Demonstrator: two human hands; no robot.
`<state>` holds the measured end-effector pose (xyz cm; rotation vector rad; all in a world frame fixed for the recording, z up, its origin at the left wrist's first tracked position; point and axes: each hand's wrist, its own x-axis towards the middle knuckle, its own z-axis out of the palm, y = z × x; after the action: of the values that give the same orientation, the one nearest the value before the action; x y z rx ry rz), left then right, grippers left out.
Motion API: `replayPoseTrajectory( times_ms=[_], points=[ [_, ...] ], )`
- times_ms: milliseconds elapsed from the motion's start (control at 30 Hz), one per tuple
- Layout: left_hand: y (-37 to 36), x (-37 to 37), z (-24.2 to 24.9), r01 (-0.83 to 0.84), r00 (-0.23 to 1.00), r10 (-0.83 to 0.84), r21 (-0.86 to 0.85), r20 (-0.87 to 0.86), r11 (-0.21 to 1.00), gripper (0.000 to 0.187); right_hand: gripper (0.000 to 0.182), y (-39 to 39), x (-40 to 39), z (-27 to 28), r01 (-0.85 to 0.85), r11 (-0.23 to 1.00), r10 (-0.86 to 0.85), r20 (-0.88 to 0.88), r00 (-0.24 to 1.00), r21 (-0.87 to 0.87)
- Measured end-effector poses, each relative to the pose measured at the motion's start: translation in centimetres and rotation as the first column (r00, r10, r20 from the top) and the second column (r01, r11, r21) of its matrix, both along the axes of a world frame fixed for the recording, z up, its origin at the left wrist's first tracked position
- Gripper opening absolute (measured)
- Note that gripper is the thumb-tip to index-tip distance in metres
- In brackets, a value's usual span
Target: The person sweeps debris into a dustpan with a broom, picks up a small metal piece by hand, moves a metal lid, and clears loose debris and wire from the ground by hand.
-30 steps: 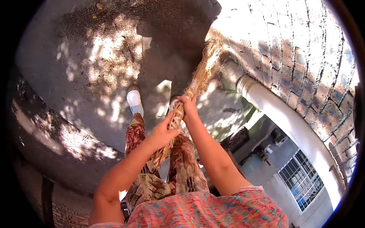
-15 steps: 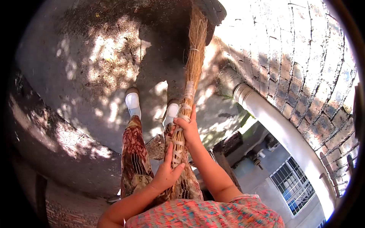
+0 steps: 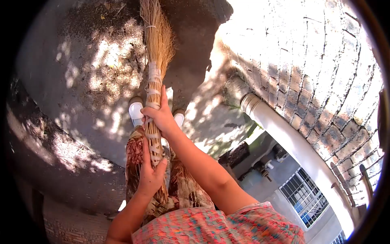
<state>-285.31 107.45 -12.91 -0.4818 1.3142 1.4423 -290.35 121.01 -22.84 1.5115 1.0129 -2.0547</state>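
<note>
You've got one grass broom (image 3: 154, 81) at upper centre, two hands on it, left hand (image 3: 151, 173) and right hand (image 3: 161, 116), two white shoes (image 3: 135, 112) mid-frame, one white pipe (image 3: 292, 140) at right.

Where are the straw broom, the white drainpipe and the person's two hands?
straw broom (image 3: 156, 44), head view, on the bristles.
white drainpipe (image 3: 292, 136), head view, mid-pipe.
left hand (image 3: 151, 175), head view, back of hand.
right hand (image 3: 162, 116), head view, back of hand.
</note>
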Motion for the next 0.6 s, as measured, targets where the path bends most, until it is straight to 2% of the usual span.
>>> replayPoseTrajectory(
  times_ms=[33,67,133,167,200,233,267,300,367,400,433,467,500,533,567,600],
  points=[
    [0.2,2.6,0.9,0.039,0.998,-0.038,0.019,-0.059,0.999,0.074,0.106,0.7,1.8,1.9,-0.004,0.999,0.002,0.033,0.999,0.046],
    [0.8,2.2,2.7,0.074,0.997,-0.075,0.092,0.0,0.993,0.075,0.104,1.5,3.4,3.3,-0.011,0.996,0.006,0.059,0.998,0.086],
    [1.4,1.6,5.5,0.118,0.973,-0.163,0.255,0.164,0.96,0.076,0.105,3.3,6.3,6.8,0.106,0.985,-0.121,0.11,0.986,0.136],
    [1.5,0.9,5.8,0.122,0.974,-0.167,0.261,0.156,0.958,0.076,0.099,3.7,7.7,8.4,0.2,0.958,-0.231,0.138,0.963,0.206],
    [2.0,-0.2,5.6,0.292,0.929,-0.347,0.324,0.128,0.9,0.077,0.094,4.5,8.5,8.9,0.283,0.919,-0.333,0.157,0.93,0.276],
    [2.8,-1.4,4.6,0.412,0.864,-0.487,0.375,0.128,0.83,0.079,0.094,5.7,9.1,8.4,0.278,0.919,-0.329,0.155,0.932,0.28],
    [3.7,-2.6,3.5,0.523,0.779,-0.617,0.431,0.106,0.735,0.081,0.094,6.5,10.3,7.7,0.367,0.873,-0.433,0.162,0.887,0.322],
    [4.9,-3.3,1.4,0.637,0.72,-0.694,0.399,-0.001,0.66,0.084,0.094,7.1,11.7,7.1,0.452,0.814,-0.535,0.169,0.828,0.366],
    [9.4,-8.6,-2.2,0.753,0.578,-0.816,0.4,-0.022,0.522,0.083,0.066,9.8,12.1,2.1,0.539,0.759,-0.629,0.2,0.751,0.366],
    [10.7,-7.6,-6.3,0.72,0.655,-0.747,0.387,-0.109,0.575,0.081,0.057,11.9,12.1,-1.7,0.546,0.78,-0.618,0.24,0.749,0.306],
    [11.9,-9.0,-8.3,0.7,0.703,-0.694,0.318,-0.153,0.639,0.079,0.051,13.9,10.5,-5.3,0.551,0.799,-0.6,0.275,0.751,0.24],
    [13.1,-10.4,-10.2,0.673,0.74,-0.641,0.246,-0.204,0.698,0.077,0.046,15.7,7.1,-8.4,0.567,0.821,-0.566,0.235,0.79,0.07],
    [13.2,-14.1,-9.0,0.577,0.816,-0.564,0.231,-0.127,0.783,0.074,0.047,16.7,2.3,-10.7,0.531,0.847,-0.522,0.164,0.837,-0.014],
    [12.5,-18.4,-6.6,0.436,0.893,-0.449,0.203,0.024,0.877,0.071,0.026,15.6,-4.3,-11.2,0.459,0.882,-0.471,0.213,0.856,0.105],
    [11.7,-20.3,-6.0,0.297,0.948,-0.307,0.111,0.088,0.948,0.069,0.044,13.6,-11.3,-7.0,0.333,0.916,-0.362,0.106,0.926,0.222],
    [11.1,-20.3,-5.7,0.139,0.99,-0.14,0.023,0.029,0.99,0.069,0.077,12.6,-14.2,-7.8,0.284,0.947,-0.295,0.062,0.953,0.15]
  ],
)
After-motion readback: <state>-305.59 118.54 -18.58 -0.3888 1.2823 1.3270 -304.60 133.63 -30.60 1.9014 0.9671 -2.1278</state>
